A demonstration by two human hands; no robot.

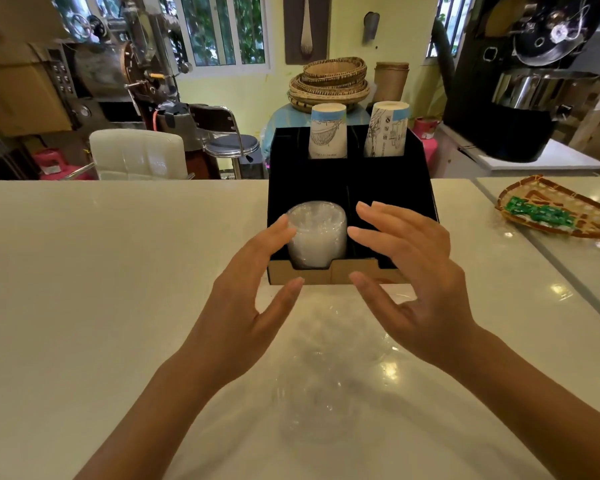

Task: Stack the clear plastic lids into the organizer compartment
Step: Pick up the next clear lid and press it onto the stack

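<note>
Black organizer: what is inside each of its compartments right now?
In the black organizer, the front left compartment holds a stack of clear lids; two paper cup stacks stand in the back ones. The right hand partly covers the front right compartment.

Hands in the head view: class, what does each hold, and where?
Nothing. The left hand and right hand are open, flanking the stack of clear plastic lids.
</note>
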